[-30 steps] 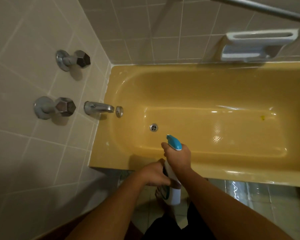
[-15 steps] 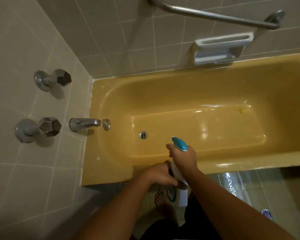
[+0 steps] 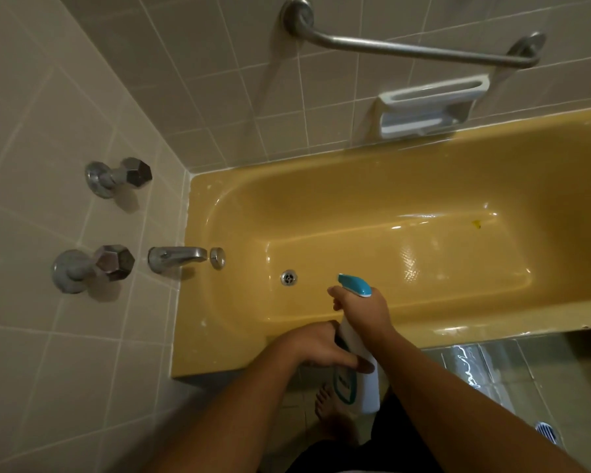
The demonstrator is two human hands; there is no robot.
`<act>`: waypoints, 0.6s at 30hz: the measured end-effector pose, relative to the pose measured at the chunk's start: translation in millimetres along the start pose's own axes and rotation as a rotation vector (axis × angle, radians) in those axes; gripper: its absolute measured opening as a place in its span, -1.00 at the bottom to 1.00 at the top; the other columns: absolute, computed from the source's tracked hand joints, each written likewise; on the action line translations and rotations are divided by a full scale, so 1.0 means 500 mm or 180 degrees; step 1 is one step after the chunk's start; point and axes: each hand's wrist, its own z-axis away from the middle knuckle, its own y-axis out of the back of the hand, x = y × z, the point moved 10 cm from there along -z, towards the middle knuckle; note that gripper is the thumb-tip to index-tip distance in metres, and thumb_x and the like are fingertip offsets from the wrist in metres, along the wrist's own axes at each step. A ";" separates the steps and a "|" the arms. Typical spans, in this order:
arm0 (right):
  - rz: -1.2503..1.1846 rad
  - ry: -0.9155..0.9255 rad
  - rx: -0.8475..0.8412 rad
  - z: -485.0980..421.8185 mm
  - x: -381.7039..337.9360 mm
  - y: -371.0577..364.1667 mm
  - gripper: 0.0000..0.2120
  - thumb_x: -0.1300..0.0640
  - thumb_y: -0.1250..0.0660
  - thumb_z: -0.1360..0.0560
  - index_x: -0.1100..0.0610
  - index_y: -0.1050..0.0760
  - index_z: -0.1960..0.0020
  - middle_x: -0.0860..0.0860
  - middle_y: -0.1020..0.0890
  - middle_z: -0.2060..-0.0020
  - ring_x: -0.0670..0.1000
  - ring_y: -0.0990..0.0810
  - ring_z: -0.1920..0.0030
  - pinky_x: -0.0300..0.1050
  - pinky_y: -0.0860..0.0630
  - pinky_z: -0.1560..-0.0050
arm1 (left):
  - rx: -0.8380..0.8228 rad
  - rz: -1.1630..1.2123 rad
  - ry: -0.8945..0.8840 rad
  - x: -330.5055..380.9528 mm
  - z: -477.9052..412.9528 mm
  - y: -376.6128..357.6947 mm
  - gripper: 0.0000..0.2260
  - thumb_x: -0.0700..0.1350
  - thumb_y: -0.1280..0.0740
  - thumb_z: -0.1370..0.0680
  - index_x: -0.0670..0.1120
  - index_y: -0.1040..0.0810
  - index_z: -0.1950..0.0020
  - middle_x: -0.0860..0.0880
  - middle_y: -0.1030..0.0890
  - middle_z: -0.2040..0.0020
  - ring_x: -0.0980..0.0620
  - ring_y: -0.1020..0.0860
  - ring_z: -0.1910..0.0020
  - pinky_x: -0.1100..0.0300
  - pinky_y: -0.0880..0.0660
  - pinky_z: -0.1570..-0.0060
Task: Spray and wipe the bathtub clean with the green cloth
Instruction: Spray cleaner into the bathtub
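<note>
- Standing at the near rim of the bathtub (image 3: 219, 356), toward its left end, you hold the spray bottle (image 3: 360, 373) in both hands.
- Your right grip (image 3: 364, 312) is closed round the bottle's neck, just under the teal nozzle head (image 3: 355, 285). The nozzle points left and away, over the tub floor near the drain (image 3: 288, 278). Whether a finger sits on the trigger cannot be told.
- Your left grip (image 3: 316, 346) clasps the white body lower down, with one digit laid across its front. The other fingers are hidden behind the bottle.
- The bottle's upper part overlaps the near rim. Its base hangs over the floor tiles outside the tub.
- The green cloth is not in view.
- Step in hand, as judged: readying the bottle for spraying. Wiping has not begun.
- A small dark-yellow mark (image 3: 476, 224) lies on the tub floor, well to the right of the drain.
- The next move calls for freeing the left grip, aiming the nozzle down into the basin and working the trigger. Cover the mark at the right as well as the drain end.
- The cloth must be fetched before any wiping.
</note>
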 end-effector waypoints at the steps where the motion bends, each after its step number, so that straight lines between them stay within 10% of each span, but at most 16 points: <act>1: 0.0021 0.0026 -0.0035 0.000 -0.005 -0.005 -0.55 -0.33 -0.38 -0.20 0.05 -0.67 0.24 -0.07 -0.71 0.34 0.05 -0.69 0.17 0.28 -0.56 -0.16 | 0.0023 -0.0001 0.0009 -0.004 0.001 0.000 -0.43 0.21 -0.58 -0.41 0.03 -0.53 -0.32 0.03 -0.66 -0.20 0.00 -0.62 -0.17 -0.02 -0.60 -0.23; 12: 0.0037 0.0116 -0.0002 0.003 -0.018 -0.034 -0.55 -0.29 -0.28 -0.23 0.09 -0.62 0.28 0.00 -0.69 0.35 0.09 -0.67 0.19 0.24 -0.56 -0.13 | 0.0380 -0.0060 0.0103 -0.035 0.024 0.034 -0.43 0.15 -0.57 -0.45 0.03 -0.43 -0.36 0.12 -0.58 -0.18 0.22 -0.55 -0.04 0.31 -0.47 0.13; 18: -0.0027 0.0036 -0.0356 0.013 -0.022 -0.087 -0.62 -0.29 -0.33 -0.22 0.01 -0.65 0.26 -0.06 -0.69 0.32 0.06 -0.66 0.15 0.23 -0.58 -0.15 | 0.0436 -0.0030 0.0307 -0.085 0.038 0.040 -0.40 0.23 -0.56 -0.42 0.02 -0.46 -0.34 0.09 -0.62 -0.17 0.11 -0.60 -0.11 0.19 -0.57 0.00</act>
